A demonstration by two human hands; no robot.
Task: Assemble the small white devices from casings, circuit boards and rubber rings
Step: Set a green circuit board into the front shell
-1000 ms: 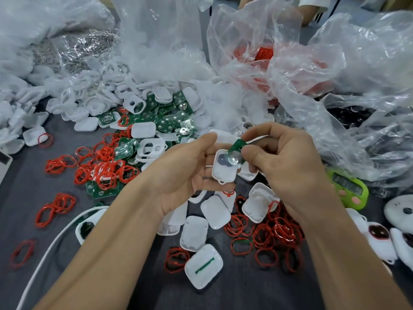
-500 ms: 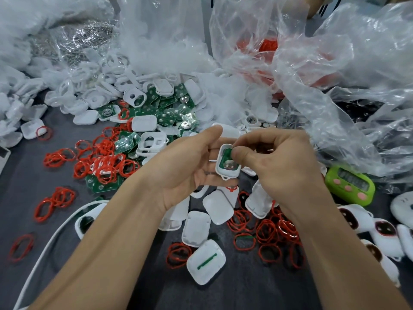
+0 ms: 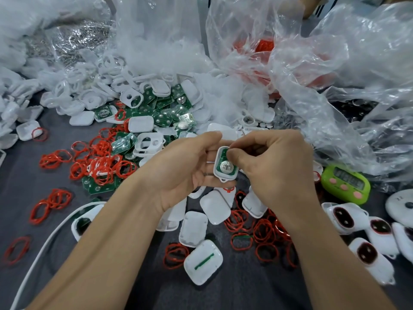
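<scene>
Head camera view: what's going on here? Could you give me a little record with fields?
left hand: holds a white casing, open side up
right hand: thumb and forefinger pinch the circuit board at its top end
board: green, lying inside the casing
ring on it: none seen
nearby: loose red rings, white devices, green timer on the grey table

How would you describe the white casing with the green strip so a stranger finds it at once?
On the dark grey table, look in the gap between the person's two forearms, nearest the camera. A rounded white plastic casing lies there beside red rubber rings. Unlike the plain white casings above it, it carries a short green strip.
</scene>
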